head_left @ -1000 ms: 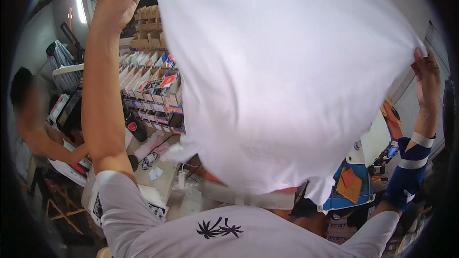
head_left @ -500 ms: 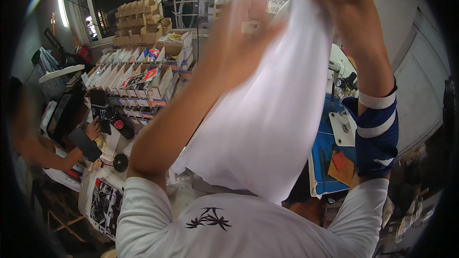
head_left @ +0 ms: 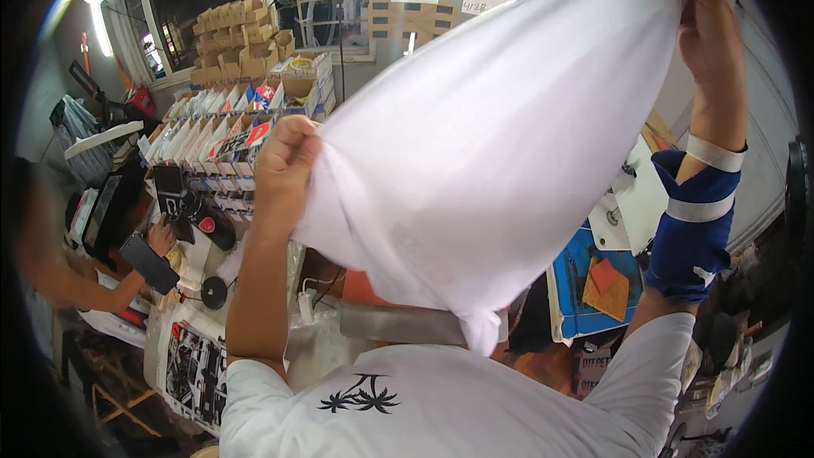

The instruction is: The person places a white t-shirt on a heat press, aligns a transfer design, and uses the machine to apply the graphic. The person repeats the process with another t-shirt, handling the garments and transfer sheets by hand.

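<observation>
A large piece of thin white fabric, which looks like a shirt [head_left: 500, 136], is stretched up in front of me. My left hand [head_left: 288, 161] pinches its edge at the left, about chest height. Higher and farther right, my right hand [head_left: 708, 30] grips the upper corner between thumb and fingers. Between the hands the shirt's upper edge runs taut on a slant, and its lower end hangs in a bunched tip near my chest. A faint print shows in its lower folds. The shirt hides much of the bench behind it.
Boxes of filed packets [head_left: 212, 140] fill the rack at left. A co-worker's hand [head_left: 161, 237] is by a dark phone [head_left: 149, 261]. A blue-topped table [head_left: 585, 322] with an orange pad [head_left: 606, 293] stands right, beside a white machine [head_left: 632, 203]. A grey platen edge [head_left: 398, 324] lies below.
My left hand, blurred before, has come down and left and now grips the shirt's edge. My right hand has moved right, spreading the shirt wide.
</observation>
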`<state>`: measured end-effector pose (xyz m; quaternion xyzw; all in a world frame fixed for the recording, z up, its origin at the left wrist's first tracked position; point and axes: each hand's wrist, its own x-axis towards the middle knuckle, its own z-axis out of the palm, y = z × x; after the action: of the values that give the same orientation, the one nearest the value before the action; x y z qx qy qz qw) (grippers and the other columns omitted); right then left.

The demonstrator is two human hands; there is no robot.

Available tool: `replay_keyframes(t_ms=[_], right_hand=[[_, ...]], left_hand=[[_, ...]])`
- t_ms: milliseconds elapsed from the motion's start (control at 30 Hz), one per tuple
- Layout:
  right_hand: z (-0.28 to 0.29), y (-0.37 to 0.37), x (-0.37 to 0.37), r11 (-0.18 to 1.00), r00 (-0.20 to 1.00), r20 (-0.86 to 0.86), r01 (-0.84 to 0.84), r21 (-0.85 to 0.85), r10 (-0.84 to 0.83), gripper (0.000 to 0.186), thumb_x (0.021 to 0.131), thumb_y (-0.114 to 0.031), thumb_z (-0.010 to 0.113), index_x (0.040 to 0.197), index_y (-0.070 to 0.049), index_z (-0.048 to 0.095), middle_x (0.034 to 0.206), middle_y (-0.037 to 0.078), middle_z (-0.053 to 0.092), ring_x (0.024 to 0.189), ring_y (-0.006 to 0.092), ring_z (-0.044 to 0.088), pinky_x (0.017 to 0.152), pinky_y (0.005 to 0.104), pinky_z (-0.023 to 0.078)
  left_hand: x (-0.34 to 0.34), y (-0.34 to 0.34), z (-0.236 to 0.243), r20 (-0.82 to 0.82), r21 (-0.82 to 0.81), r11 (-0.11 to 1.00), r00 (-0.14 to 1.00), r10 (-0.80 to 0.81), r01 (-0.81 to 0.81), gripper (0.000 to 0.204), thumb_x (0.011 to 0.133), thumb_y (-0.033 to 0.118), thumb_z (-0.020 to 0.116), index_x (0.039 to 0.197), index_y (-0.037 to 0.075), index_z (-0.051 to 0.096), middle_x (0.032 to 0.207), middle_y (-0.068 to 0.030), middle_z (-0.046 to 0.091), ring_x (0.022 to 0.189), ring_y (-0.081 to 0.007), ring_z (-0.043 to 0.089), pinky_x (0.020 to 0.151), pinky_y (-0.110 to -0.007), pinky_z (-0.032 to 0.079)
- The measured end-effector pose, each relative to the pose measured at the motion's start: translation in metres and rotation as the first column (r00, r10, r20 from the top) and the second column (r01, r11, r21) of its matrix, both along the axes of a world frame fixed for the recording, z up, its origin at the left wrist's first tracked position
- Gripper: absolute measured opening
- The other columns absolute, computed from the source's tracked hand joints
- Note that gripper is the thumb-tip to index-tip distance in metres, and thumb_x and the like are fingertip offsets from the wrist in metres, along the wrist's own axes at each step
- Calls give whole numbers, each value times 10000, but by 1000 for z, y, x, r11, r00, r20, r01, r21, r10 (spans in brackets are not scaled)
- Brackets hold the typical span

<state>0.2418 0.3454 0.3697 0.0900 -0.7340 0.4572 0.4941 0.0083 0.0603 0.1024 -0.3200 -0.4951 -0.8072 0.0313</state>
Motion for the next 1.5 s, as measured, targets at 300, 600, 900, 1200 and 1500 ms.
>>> replay_keyframes(t_ms=[300, 600, 900, 1200, 1500], right_hand=[[11, 110, 15, 984, 994, -106, 42, 173, -24, 315, 967, -116, 706, 1262, -20, 655, 1205, 128, 708, 1008, 208, 690, 833, 304, 552], [-29, 57, -17, 971, 978, -25, 208, 121, -206, 164, 922, -196, 787, 971, -43, 753, 839, 4, 685, 725, 87, 606, 631, 239, 477], [-72, -79, -118, 986, 996, 68, -70, 149, 60, 338, 936, -339, 766, 1015, -11, 742, 840, 97, 716, 726, 147, 642, 706, 324, 531], [-195, -16, -47, 939, 598, 793, -326, 111, 114, 307, 936, -162, 692, 1169, 39, 697, 974, 151, 737, 884, 187, 659, 844, 346, 523], [-134, 54, 22, 985, 910, 412, -21, 174, -53, 148, 960, -148, 737, 1084, -68, 729, 961, 19, 706, 803, 117, 642, 731, 276, 545]], left_hand=[[-32, -69, 65, -371, -106, 994, 929, -23, -18, 130, 907, -17, 730, 1033, 2, 705, 977, -20, 706, 862, -99, 645, 798, -236, 513], [-73, -60, 96, -440, -755, 621, 866, -238, -212, 107, 946, 57, 646, 954, -27, 712, 896, -57, 692, 825, -152, 623, 777, -302, 503], [13, 68, 162, -739, -263, 902, 673, 40, -342, 347, 953, 270, 746, 1190, 26, 675, 1093, -93, 717, 1011, -169, 680, 868, -340, 540], [-50, 14, 186, -493, -95, 934, 832, 255, -343, 232, 992, 237, 716, 1151, 68, 722, 931, 7, 697, 777, -59, 626, 704, -231, 523], [-116, -61, 236, -484, -21, 965, 847, 220, -262, 326, 994, 321, 722, 1182, 54, 730, 1005, 0, 732, 914, -79, 668, 854, -230, 531]])
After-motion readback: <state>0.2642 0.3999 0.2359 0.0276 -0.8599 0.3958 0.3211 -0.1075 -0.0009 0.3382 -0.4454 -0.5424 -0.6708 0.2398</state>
